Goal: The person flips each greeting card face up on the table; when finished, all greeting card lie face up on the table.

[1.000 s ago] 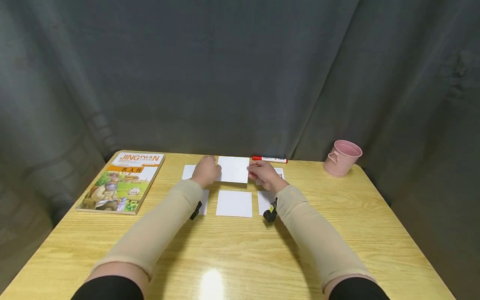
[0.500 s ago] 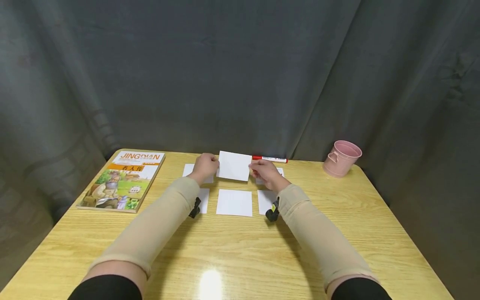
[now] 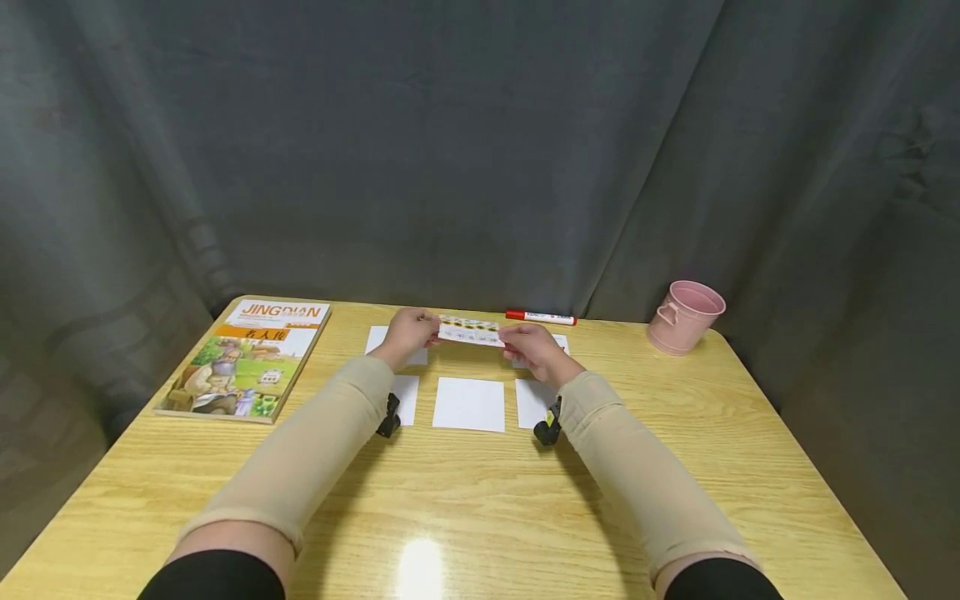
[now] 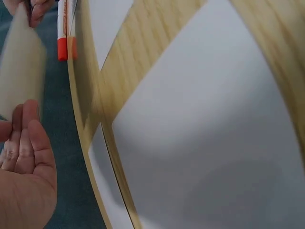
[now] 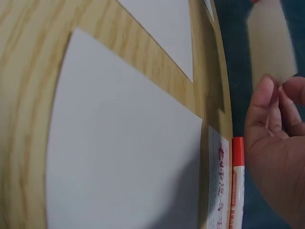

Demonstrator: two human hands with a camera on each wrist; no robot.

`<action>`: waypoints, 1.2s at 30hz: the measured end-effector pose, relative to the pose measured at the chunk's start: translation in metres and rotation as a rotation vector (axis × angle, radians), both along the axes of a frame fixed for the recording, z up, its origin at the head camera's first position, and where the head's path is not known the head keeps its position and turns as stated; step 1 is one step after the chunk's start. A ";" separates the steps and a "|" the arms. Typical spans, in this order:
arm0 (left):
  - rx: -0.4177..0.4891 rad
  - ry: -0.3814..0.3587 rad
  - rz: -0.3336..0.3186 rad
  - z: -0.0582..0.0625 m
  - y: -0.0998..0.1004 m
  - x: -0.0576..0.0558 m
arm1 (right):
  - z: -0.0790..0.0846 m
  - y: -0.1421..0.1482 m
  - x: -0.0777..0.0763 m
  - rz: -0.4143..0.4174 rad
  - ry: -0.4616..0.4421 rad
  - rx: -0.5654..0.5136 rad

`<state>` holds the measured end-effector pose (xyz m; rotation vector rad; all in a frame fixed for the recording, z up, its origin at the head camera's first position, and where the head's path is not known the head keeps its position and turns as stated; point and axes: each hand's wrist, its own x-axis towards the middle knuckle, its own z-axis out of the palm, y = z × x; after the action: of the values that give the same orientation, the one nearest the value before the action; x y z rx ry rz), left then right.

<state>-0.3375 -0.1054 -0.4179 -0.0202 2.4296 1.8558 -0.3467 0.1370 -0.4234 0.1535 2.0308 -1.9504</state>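
Both hands hold one card [image 3: 470, 330] above the back of the table. Its visible side in the head view carries a yellow and dark printed pattern and small writing. My left hand [image 3: 408, 335] pinches its left edge, and my right hand [image 3: 534, 348] pinches the right edge. In the left wrist view the card [image 4: 21, 71] looks blurred and pale. Below lie a blank white card [image 3: 468, 405] at front middle, another at front left [image 3: 407, 402] and a third at front right [image 3: 531, 403]. Behind my right hand, a card with red writing [image 5: 218, 176] is partly hidden.
A red-capped marker [image 3: 540, 317] lies along the table's back edge. At the left is a thick illustrated book [image 3: 247, 358]; a pink bucket [image 3: 684, 321] stands at the back right corner. A dark grey curtain [image 3: 450, 167] hangs behind the table.
The held card has been raised a little and turned over: its blank white face showed before, and its printed side shows now. Both hands kept their pinch and moved only slightly.
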 end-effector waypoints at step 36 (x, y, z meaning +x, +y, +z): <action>0.168 -0.032 0.069 -0.002 0.002 0.001 | -0.005 -0.004 0.002 0.068 -0.013 -0.096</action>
<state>-0.3360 -0.1035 -0.4199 -0.1230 2.2713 2.0664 -0.3450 0.1327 -0.4284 0.0736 1.9040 -1.9949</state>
